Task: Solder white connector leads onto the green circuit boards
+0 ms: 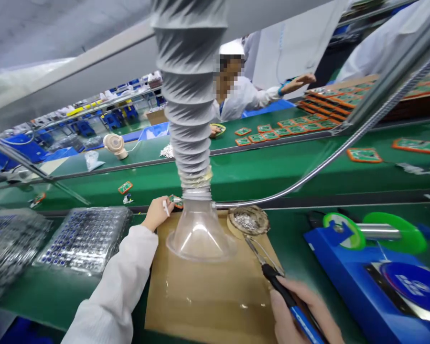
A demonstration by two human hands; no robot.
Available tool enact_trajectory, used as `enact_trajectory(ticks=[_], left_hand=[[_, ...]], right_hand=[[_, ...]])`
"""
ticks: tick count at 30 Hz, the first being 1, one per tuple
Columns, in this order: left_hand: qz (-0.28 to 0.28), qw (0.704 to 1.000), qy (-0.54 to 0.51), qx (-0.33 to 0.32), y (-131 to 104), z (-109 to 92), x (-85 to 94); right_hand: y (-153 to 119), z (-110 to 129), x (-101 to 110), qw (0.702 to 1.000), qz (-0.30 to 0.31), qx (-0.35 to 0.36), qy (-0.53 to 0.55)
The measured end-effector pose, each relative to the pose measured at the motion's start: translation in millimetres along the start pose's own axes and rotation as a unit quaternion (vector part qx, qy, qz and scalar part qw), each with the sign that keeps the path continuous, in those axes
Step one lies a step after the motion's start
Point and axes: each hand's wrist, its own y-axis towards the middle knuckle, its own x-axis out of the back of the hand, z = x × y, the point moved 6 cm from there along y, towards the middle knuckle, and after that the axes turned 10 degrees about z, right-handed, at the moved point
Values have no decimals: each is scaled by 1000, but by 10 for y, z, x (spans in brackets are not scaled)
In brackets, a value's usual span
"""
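Observation:
My left hand [157, 213] reaches to the far edge of the brown work mat [200, 296], fingers pinched on a small orange-edged circuit board [177, 202]. The clear fume hood [201, 234] partly hides that board. In my right hand [284, 313] is a soldering iron [275, 279] with a black and blue handle, wrapped by the fingers. Its metal end points up-left, close to the front of a round tin [236, 227] full of silvery bits. Whether the tip touches the tin I cannot tell.
A ribbed exhaust hose [191, 95] hangs centrally above the mat. On the right stands a blue solder wire feeder [347, 282] with green reels; clear plastic trays [82, 239] lie left. Beyond runs a green conveyor [251, 174] carrying boards [364, 155]. A co-worker [236, 98] sits opposite.

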Motion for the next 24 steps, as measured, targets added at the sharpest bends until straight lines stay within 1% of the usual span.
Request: enact_trajectory(ticks=[2,4,6,8,10,11,13,14,15,17,19,21,24], left_hand=[[-4,1000,-16,-2,-538,188,72],[4,999,-44,-27,-1010,251,16],[40,995,-61,-63,-1351,193,-147],[95,989,-45,-108,-1549,44,-352],[140,978,-2,-155,-1636,-126,-503],[151,973,22,-172,-1650,-192,-537],[159,967,58,-189,-1650,-255,-530],[160,967,61,-188,-1647,-254,-503],[158,969,51,-181,-1645,-235,-467],[144,980,-7,-136,-1645,-157,-391],[125,985,-89,-74,-1665,-77,-351],[117,980,-162,-25,-1709,-44,-359],[147,958,-246,26,-1798,-69,-435]], right_hand=[[31,-58,-18,1000,-2,-26,3],[53,-142,-49,998,-6,-68,12],[57,-208,-86,994,-5,-103,24],[37,-235,-117,991,-2,-127,42],[-16,-224,-133,987,-9,-148,58],[-53,-207,-137,985,-18,-157,64],[-140,-158,-162,983,-34,-168,72],[-181,-129,-200,982,-30,-170,76],[-217,-100,-262,982,-12,-169,82],[-275,-34,-459,981,60,-157,99],[-326,48,-708,973,157,-126,115],[-381,135,-943,958,245,-85,124],[-470,209,-1185,933,341,-39,105]])
